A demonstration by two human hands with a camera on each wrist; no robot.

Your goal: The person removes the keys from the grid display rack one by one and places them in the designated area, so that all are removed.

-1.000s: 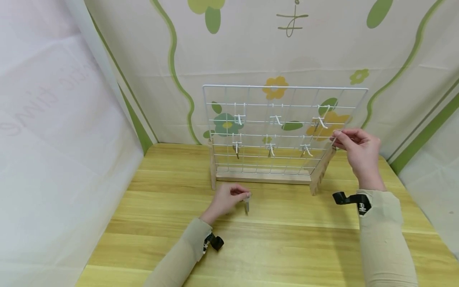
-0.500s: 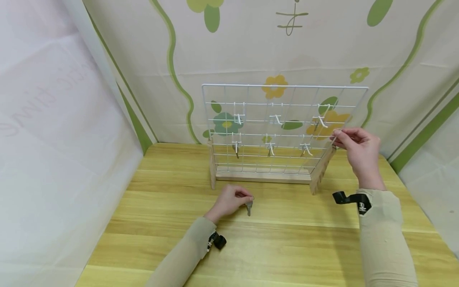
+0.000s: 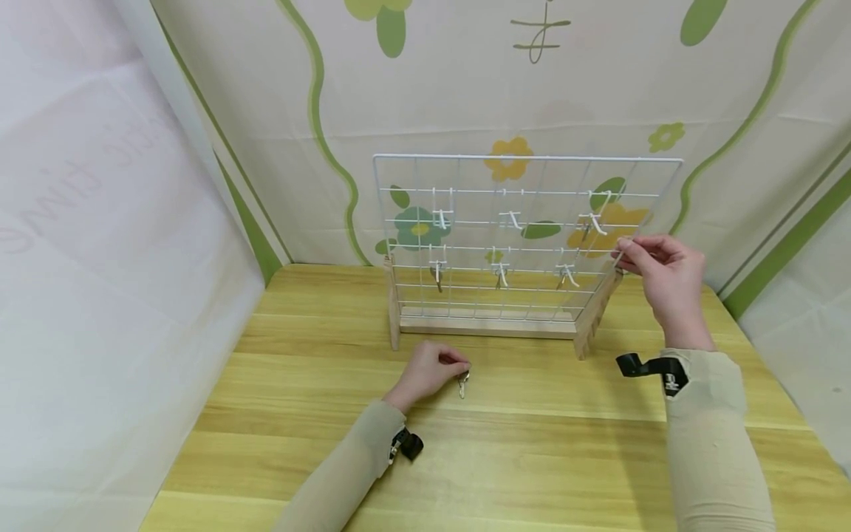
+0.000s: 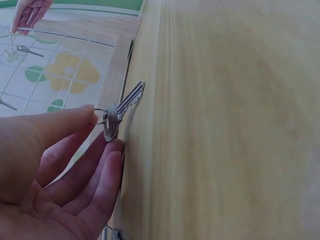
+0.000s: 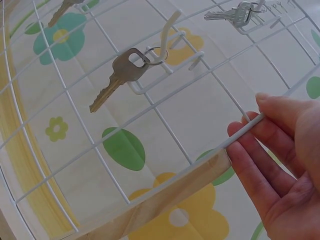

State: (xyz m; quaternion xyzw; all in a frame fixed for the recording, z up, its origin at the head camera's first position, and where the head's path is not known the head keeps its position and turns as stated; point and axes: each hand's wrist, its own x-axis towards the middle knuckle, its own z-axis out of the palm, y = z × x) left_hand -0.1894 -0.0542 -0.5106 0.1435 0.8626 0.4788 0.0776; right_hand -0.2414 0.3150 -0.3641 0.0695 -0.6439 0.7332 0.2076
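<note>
Just in front of the stand, my left hand (image 3: 425,375) pinches a small metal ring between thumb and fingers. A silver key (image 4: 131,101) dangles from that ring above the tabletop, its toothed blade pointing away from the fingers in the left wrist view. My right hand (image 3: 674,292) grips the right edge wire of the white wire grid rack (image 3: 452,157) between thumb and fingers. White hooks (image 3: 512,219) are clipped to the grid in two rows. On one of them a brass-toned key (image 5: 122,70) hangs by its ring, and a silver key (image 5: 241,15) hangs nearby.
A pale wooden stand (image 3: 488,326) supports the grid upright on the wood-grain tabletop (image 3: 532,458). Behind it rises a printed cloth backdrop (image 3: 439,103) with flowers. White fabric (image 3: 133,281) borders the left side. Black camera mounts (image 3: 410,445) sit on both wrists.
My left hand has shifted slightly right with the key, which has turned on its ring. The right hand keeps its hold on the grid's edge.
</note>
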